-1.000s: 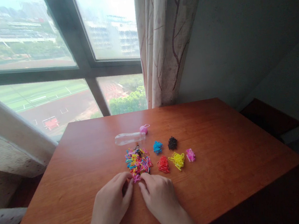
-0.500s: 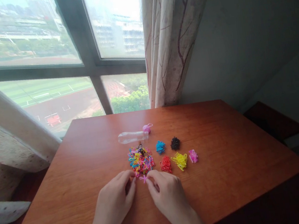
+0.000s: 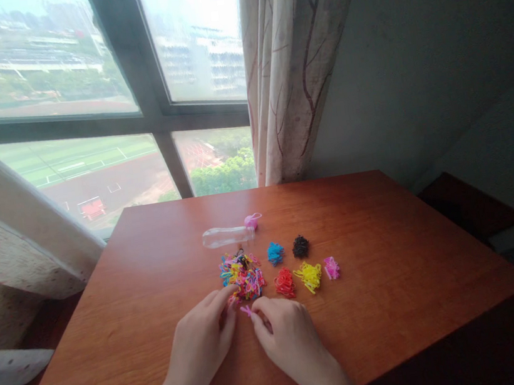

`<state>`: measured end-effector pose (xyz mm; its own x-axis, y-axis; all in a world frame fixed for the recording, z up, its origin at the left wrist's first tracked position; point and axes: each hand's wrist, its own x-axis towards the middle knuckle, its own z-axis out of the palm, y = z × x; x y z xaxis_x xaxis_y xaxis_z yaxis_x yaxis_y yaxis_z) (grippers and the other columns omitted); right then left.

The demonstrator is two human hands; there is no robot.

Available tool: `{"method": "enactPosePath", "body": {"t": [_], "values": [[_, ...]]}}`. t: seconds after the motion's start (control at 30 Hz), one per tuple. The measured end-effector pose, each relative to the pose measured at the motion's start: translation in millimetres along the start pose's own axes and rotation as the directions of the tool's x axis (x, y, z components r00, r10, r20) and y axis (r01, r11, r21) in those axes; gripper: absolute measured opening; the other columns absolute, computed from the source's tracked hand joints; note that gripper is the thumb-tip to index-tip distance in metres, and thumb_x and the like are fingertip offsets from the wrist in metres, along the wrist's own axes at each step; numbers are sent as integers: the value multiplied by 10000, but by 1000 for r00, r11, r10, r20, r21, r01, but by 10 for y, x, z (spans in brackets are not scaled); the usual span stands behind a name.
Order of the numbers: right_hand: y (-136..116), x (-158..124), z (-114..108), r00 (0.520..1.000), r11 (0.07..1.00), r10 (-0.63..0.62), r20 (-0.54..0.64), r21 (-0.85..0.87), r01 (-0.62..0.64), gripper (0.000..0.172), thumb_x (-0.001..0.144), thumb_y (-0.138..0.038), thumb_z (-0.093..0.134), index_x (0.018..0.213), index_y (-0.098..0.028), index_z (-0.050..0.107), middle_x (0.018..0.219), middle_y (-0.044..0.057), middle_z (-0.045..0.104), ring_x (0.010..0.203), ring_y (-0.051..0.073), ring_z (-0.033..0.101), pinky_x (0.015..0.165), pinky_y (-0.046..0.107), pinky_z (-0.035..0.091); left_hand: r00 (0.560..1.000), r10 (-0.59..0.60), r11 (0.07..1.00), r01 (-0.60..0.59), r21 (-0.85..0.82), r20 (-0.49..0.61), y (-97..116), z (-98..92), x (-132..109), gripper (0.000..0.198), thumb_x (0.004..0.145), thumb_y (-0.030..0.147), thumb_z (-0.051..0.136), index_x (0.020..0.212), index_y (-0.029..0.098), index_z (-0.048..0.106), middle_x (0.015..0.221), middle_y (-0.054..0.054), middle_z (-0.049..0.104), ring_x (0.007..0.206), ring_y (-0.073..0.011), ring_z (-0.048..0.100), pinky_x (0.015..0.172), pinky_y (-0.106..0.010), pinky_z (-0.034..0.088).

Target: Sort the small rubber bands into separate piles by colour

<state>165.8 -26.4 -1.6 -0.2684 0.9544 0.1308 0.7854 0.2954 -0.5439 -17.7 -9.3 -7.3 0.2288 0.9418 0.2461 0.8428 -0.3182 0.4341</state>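
Observation:
A mixed pile of small coloured elastic bands (image 3: 243,275) lies on the wooden table (image 3: 391,276). My left hand (image 3: 205,341) rests at the pile's near edge, fingers curled with the fingertips on the bands. My right hand (image 3: 288,337) pinches a pink band (image 3: 246,311) just in front of the pile. To the right lie sorted little heaps: blue (image 3: 274,253), black (image 3: 300,246), red (image 3: 284,282), yellow (image 3: 310,275) and pink (image 3: 330,267).
A clear small bottle with a pink cap (image 3: 229,234) lies on its side behind the pile. A curtain (image 3: 292,68) hangs at the window behind the table. A dark low surface (image 3: 471,205) stands to the right.
My right hand has drawn a pink band out of the mixed pile toward me. My left hand stays at the pile's near edge.

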Motion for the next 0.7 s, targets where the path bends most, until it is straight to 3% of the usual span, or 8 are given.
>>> {"method": "enactPosePath", "body": {"t": [0.23, 0.47, 0.7], "values": [[-16, 14, -9, 999, 999, 28, 26, 19, -29, 117, 900, -149, 558, 826, -236, 577, 712, -52, 653, 639, 120, 595, 584, 268, 230, 998, -58, 998, 57, 32, 17, 3, -11, 1, 224, 912, 284, 461, 1001, 257, 665, 820, 18, 737, 664, -148, 686, 587, -223, 467], [-20, 25, -25, 999, 999, 32, 24, -18, -32, 116, 898, -146, 554, 854, -239, 606, 741, -44, 666, 667, 123, 608, 592, 266, 246, 975, -209, 975, 202, 88, 79, 9, -76, -9, 296, 915, 339, 451, 1133, 249, 631, 718, 30, 716, 642, -157, 683, 556, -234, 428], [-40, 34, -62, 1000, 999, 25, 19, -33, -24, 126, 907, -140, 558, 836, -232, 607, 738, -43, 668, 663, 121, 610, 584, 259, 256, 987, -155, 986, 152, 74, 42, -1, -67, -3, 246, 903, 329, 455, 977, 254, 678, 858, 7, 762, 692, -161, 705, 577, -236, 457]]}}
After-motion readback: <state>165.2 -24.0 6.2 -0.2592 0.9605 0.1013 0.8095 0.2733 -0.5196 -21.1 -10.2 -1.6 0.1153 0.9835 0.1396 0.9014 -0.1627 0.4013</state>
